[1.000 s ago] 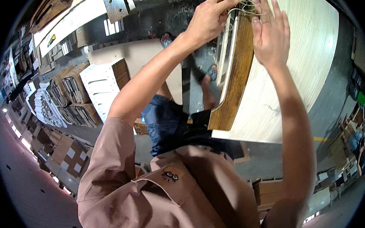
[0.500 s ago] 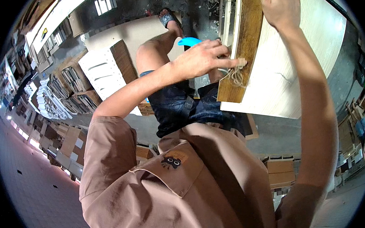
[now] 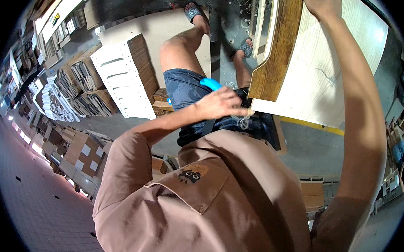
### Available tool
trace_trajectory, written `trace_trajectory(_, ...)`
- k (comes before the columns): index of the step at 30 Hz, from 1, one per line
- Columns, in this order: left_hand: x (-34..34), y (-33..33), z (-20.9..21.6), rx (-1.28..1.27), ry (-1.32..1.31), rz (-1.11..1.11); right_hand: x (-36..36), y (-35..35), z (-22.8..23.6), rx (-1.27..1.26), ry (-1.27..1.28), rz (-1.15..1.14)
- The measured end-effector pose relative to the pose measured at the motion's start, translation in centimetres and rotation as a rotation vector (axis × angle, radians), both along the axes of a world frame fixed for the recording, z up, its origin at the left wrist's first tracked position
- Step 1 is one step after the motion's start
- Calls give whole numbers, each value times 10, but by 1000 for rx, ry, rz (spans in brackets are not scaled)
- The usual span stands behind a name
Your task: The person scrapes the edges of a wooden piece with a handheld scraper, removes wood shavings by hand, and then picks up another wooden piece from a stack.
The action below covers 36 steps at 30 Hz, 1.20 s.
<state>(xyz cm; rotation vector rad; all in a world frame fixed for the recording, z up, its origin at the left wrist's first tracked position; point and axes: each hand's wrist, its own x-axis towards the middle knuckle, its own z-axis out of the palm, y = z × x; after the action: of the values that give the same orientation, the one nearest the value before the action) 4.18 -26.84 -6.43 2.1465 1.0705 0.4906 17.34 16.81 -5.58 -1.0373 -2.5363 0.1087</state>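
My left hand [image 3: 221, 104] is closed in front of my lap, just off the near end of a brown wood-grain board [image 3: 279, 52]. From its grip sticks out a curved bright blue handle [image 3: 210, 84]; the working end of this tool is hidden. Thin curly pale strips [image 3: 243, 122] dangle by the fingertips. The brown board has a curved cut at its near left corner and lies along a pale wood-grain panel [image 3: 331, 64]. My right hand [image 3: 325, 5] is over the far part of these boards, its fingers cut off by the upper edge of the picture.
A white slotted stack of parts [image 3: 117, 78] stands left of my leg, beside a flat beige sheet [image 3: 148, 27] on the floor. Bundled strips [image 3: 83, 76] and cardboard boxes [image 3: 84, 156] lie farther left. A yellow floor line [image 3: 311, 124] runs below the panel.
My left hand has drawn back from the brown board toward my lap, taking the blue-handled tool and the curly strips along. My right hand has shifted slightly up and right. The boards appear higher in view.
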Motion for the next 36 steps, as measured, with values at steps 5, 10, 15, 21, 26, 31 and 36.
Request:
trace_trajectory(5,0,-24,5,-186,-177,378,7,7,-6,-16,-10,7)
trace_trajectory(10,22,28,19,-575,-573,964,3,13,-11,-12,25,-1)
trace_trajectory(15,29,65,39,-699,-212,804,9,-25,-1,-134,-73,-228)
trace_trajectory(21,18,58,78,-502,-249,870,30,-161,31,-581,114,-391)
trace_trajectory(26,19,43,108,-248,-86,833,30,-232,50,-686,147,-383)
trace_trajectory(31,32,33,129,-97,-17,726,21,-238,43,-1141,595,-368)
trace_trajectory(36,25,20,135,-156,-223,919,38,-239,42,-1348,946,-346)
